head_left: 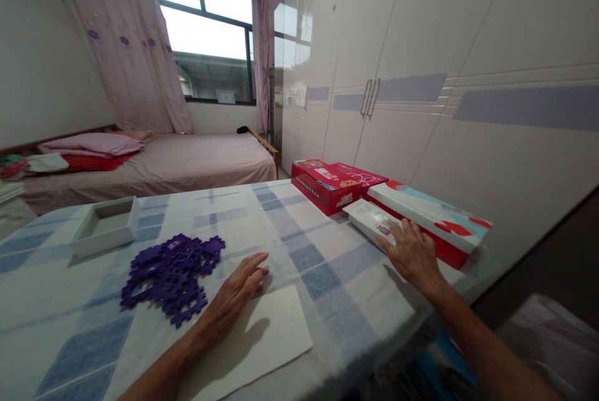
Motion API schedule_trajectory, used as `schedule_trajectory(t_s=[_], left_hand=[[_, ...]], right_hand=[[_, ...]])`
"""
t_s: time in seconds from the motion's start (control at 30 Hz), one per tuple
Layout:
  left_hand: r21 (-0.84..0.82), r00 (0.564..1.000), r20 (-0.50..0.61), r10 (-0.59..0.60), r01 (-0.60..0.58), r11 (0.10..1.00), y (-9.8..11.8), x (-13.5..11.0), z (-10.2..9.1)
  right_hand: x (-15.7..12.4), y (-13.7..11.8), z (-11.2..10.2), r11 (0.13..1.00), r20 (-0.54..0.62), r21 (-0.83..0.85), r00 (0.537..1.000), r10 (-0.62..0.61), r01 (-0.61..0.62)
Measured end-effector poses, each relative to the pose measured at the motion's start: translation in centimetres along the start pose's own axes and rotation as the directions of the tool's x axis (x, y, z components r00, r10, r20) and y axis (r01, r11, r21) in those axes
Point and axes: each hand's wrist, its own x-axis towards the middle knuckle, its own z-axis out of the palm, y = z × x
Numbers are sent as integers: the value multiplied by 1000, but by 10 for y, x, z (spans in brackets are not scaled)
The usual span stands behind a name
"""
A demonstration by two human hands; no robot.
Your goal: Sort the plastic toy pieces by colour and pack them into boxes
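Note:
My left hand hovers over or rests by a blank white sheet, with its fingers stretched out and nothing in them. Just left of it lies a loose heap of purple interlocking pieces with notched edges. At the right side of the table, my right hand has its thumb and fingers around the near end of a long, flat white box with a small printed picture on top. Part of that box is hidden under the fingers.
An open white box or lid stands at the table's left. Red boxes and a long white-and-red box line the right edge of the checked tablecloth. Beyond are a bed and a wardrobe.

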Motion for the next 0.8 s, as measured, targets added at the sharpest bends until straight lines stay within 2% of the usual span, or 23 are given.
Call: schedule_trajectory(t_s=[0.2, 0.37, 0.6, 0.8], left_hand=[[89, 999, 16, 33, -34, 995, -9, 2, -3], [94, 999, 14, 41, -42, 995, -11, 2, -5], [88, 999, 11, 46, -47, 995, -10, 2, -4], [79, 998, 20, 55, -56, 995, -11, 1, -4]], right_hand=[[23, 12, 23, 989, 167, 108, 983, 78, -97], [22, 13, 29, 977, 106, 137, 983, 149, -162], [21, 8, 18, 960, 7, 109, 966, 258, -257], [23, 10, 19, 949, 115, 125, 954, 276, -289]])
